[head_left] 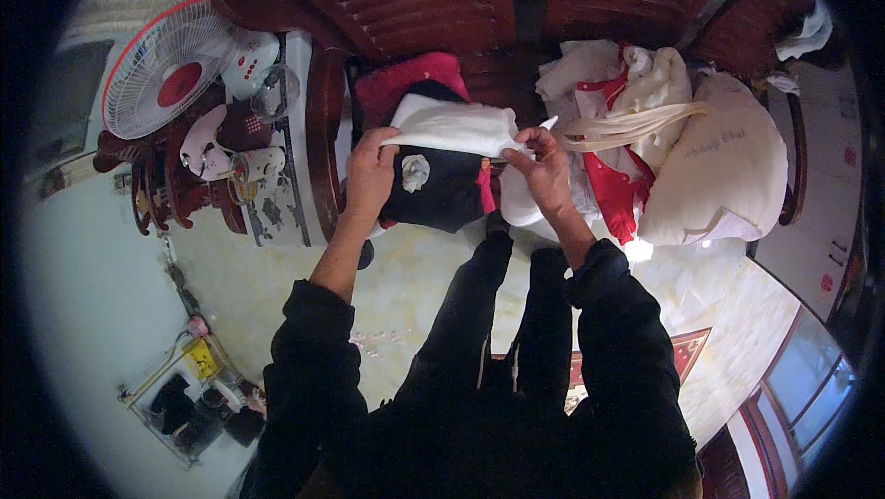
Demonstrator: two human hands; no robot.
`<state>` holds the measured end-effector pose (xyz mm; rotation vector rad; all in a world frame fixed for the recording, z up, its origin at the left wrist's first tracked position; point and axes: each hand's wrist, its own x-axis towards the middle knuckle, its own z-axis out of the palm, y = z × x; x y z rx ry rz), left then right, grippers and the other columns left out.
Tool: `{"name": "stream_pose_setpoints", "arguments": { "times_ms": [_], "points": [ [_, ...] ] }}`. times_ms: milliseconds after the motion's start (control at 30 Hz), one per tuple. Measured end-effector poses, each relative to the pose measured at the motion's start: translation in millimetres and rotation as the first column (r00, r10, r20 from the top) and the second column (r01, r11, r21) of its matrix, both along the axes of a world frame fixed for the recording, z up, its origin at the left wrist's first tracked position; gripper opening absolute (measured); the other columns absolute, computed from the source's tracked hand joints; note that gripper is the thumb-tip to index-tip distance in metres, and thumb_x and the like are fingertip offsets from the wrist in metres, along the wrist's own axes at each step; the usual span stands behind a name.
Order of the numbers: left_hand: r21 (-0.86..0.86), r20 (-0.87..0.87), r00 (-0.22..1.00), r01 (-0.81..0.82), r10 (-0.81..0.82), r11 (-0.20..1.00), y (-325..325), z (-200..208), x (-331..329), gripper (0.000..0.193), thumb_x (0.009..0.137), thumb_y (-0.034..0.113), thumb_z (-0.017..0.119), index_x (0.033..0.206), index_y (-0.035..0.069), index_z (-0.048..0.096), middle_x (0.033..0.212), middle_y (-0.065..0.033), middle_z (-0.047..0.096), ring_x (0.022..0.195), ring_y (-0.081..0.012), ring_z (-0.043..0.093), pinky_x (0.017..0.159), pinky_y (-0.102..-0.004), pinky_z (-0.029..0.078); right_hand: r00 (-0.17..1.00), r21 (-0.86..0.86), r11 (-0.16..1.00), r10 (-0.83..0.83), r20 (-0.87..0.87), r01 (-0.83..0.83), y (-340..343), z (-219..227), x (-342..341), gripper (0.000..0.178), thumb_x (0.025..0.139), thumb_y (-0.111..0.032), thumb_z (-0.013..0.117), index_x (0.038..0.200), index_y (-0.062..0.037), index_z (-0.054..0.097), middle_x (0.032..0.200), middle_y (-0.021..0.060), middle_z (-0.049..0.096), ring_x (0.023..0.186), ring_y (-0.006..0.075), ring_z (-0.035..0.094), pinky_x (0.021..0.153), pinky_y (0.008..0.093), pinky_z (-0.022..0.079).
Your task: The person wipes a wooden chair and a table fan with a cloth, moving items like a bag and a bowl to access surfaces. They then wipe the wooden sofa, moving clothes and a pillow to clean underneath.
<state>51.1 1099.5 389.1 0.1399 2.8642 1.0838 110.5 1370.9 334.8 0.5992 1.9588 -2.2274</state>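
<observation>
A white folded cloth (452, 128) is stretched between my two hands, above a folded black garment (442, 195). My left hand (371, 167) pinches its left end, and my right hand (544, 169) grips the right end between thumb and fingers. A small corner of white sticks up past my right fingers. On the black garment lies a small crumpled whitish bundle (415, 173); its kind I cannot make out. Behind the white cloth a dark pink cushion or cloth (406, 84) shows in part.
A dark red wooden bench (415, 1) with a slatted back carries it all. At right are a heap of white and red clothes (622, 140) and a stuffed cream bag (719, 172). At left, a fan (166, 70) stands by a side table (277, 209) with cups.
</observation>
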Motion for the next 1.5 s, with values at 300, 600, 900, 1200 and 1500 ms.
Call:
{"name": "stream_pose_setpoints", "arguments": {
  "times_ms": [300,600,900,1200,1500],
  "points": [
    [-0.145,0.242,0.969,0.083,-0.046,0.986,-91.5,-126.2,86.3,0.043,0.085,-0.003,0.057,0.127,0.008,0.055,0.142,-0.0182,0.048,0.127,-0.0353,0.051,0.106,-0.0418,0.041,0.999,0.492,0.870,-0.027,-0.022,0.035,-41.6,-117.4,81.3,0.068,0.071,-0.002,0.079,0.129,-0.0070,0.043,0.110,0.0097,0.060,0.100,0.0230,0.061,0.089,0.0349,0.049],
    [0.208,0.573,0.816,-0.062,-0.070,0.976,-56.6,-165.9,164.4,0.053,0.086,0.008,0.066,0.136,0.006,0.048,0.136,-0.0192,0.052,0.127,-0.0333,0.050,0.103,-0.0420,0.044,0.928,-0.028,0.999,0.050,0.369,-0.042,-9.0,-102.4,143.2,0.067,0.078,0.003,0.074,0.133,-0.0116,0.039,0.114,0.0099,0.056,0.094,0.0191,0.061,0.074,0.0310,0.056],
    [0.396,0.918,0.348,-0.782,-0.189,0.482,43.9,-186.0,125.2,0.058,0.091,0.054,0.057,0.130,0.011,0.054,0.122,-0.0076,0.062,0.111,-0.0240,0.058,0.094,-0.0400,0.046,0.998,-0.236,0.972,0.022,0.060,-0.007,7.2,34.0,101.0,0.066,0.075,0.007,0.069,0.134,-0.0109,0.043,0.119,0.0057,0.056,0.118,0.0193,0.051,0.105,0.0363,0.039],
    [0.532,0.815,0.461,-0.836,-0.350,0.137,76.7,-145.6,103.2,0.077,0.095,0.067,0.039,0.143,0.006,0.043,0.143,-0.0134,0.048,0.131,-0.0272,0.045,0.109,-0.0427,0.036,0.835,-0.329,0.917,-0.006,0.550,0.223,43.9,9.4,134.2,0.066,0.083,0.004,0.067,0.140,-0.0103,0.038,0.130,0.0144,0.053,0.117,0.0262,0.054,0.097,0.0369,0.047],
    [0.358,0.676,0.731,-0.214,-0.094,0.909,-7.4,-133.6,91.7,0.036,0.083,0.016,0.071,0.112,-0.001,0.060,0.105,-0.0118,0.068,0.095,-0.0200,0.065,0.085,-0.0336,0.051,0.917,0.217,0.904,0.314,0.245,-0.368,32.2,-48.6,114.3,0.032,0.084,0.000,0.067,0.115,-0.0020,0.062,0.102,0.0088,0.065,0.092,0.0133,0.060,0.082,0.0260,0.048]
  ]
}}
